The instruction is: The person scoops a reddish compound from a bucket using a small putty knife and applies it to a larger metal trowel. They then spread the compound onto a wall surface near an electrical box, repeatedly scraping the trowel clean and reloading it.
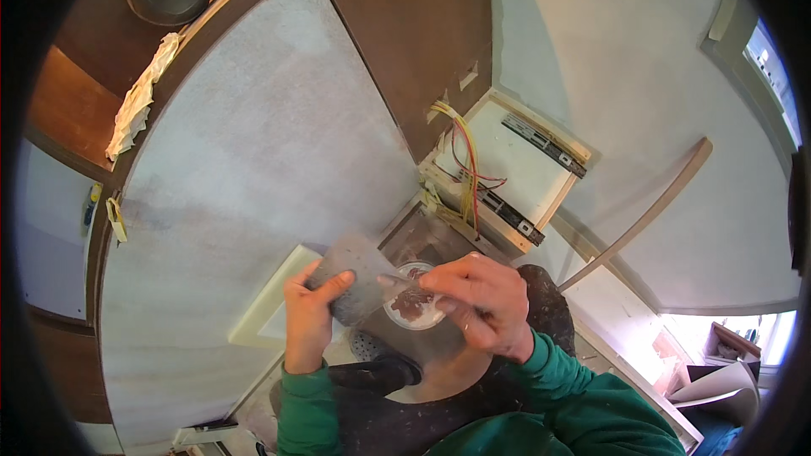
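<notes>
My left hand (pixel 312 304), at the lower middle, grips a flat grey sheet or blade (pixel 356 275) with rounded corners. Its exact kind is unclear from the blur. My right hand (pixel 478 304) pinches a small, thin tool between thumb and fingers; its tip reaches toward the grey piece. Beneath the tool and between the two hands is a round white tub (pixel 418 323) holding reddish-brown and whitish material. Part of the tub is hidden by the right hand.
Behind the hands, yellow and red wires (pixel 470 164) hang beside a wooden box with metal drawer slides (pixel 543 144). A curved wooden strip (pixel 652 218) rises at right. A pale-framed panel (pixel 272 304) leans left of the hands. My dark-clad legs and grey clog (pixel 367 347) are below.
</notes>
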A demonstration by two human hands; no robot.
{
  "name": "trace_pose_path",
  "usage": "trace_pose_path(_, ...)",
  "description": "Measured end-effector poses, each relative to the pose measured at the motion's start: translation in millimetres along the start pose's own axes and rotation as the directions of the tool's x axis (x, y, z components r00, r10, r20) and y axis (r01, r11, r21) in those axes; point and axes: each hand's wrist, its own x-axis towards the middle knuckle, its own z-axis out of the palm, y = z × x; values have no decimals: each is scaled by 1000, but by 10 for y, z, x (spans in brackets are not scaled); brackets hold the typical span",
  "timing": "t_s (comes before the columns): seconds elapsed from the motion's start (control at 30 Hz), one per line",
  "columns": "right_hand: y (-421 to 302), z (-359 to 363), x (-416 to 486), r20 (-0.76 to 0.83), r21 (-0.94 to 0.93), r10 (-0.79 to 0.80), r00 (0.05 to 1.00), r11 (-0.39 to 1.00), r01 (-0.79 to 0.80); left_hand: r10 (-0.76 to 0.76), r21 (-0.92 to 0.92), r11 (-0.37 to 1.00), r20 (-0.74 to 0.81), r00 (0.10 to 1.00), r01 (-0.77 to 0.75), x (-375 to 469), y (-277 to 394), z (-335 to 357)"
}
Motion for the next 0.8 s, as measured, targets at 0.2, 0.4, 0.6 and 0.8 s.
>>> trace_pose_path(0.2, -24, 269, -74, 92, 82, -96, 991, 993, 88, -190, -541, 798, 192, 963, 266, -80, -172, 81)
trace_pose_path(0.4, -55, 377, -88, 64, -152, 94, 994, 985, -83, -155, -538, 829, 46, 987, 155, -108, -43, 247)
trace_pose_path(0.6, 274, 284, -260, 188, -302, 176, 966, 946, -113, -36, -539, 842, -10, 999, 25, -151, 153, 85)
trace_pose_path(0.8, 130, 211, -50, 124, -364, 52, 991, 931, -3, 138, -366, 905, -229, 964, -217, -144, 226, -15)
